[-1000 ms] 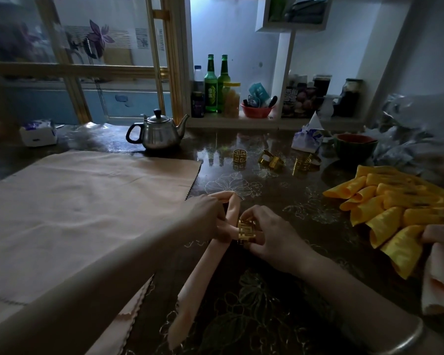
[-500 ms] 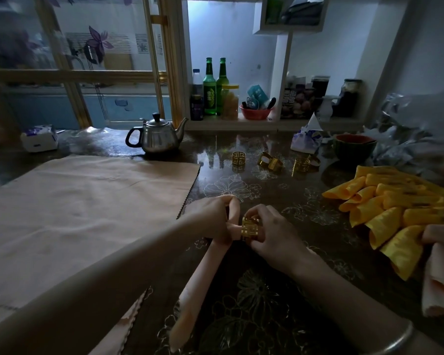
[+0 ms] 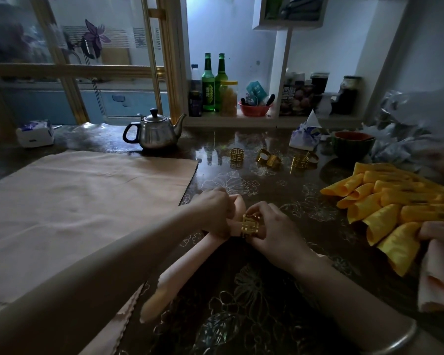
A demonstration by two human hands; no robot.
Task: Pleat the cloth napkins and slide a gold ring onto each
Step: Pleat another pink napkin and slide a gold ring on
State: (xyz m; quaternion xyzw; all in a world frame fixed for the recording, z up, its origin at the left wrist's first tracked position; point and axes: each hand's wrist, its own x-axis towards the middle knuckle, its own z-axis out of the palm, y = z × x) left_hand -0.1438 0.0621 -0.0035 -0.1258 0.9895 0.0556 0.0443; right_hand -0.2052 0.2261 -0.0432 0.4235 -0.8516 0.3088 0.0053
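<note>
Table (image 3: pixel 254 303): nothing on it has shifted in the last second; only my hands and what they hold have moved.
Flat cloth (image 3: pixel 87 201): lies spread at my left, not yet pleated, so it comes after this one.
Yellow pile (image 3: pixel 395 208): rolled napkins heaped at my right, untouched; I cannot tell if they carry rings.
Napkin (image 3: pixel 190 262): the pink pleated one, in front of me. Its tail runs down-left over the table and its upper end is bunched in my grip.
Left hand (image 3: pixel 213 213): fingers curled tight round the napkin's upper end, as a second ago, holding the pleats together.
Right hand (image 3: pixel 274 231): thumb and fingers pinch the ring and have nudged it left, toward my other hand.
Ring (image 3: pixel 251 226): a second ago it sat at the cloth's tip; now pink cloth enters its left side, touching my left hand. I judge it is threaded on and needs sliding further.
Spare rings (image 3: pixel 237 154): several wait near the far edge, well apart from my hands.
</note>
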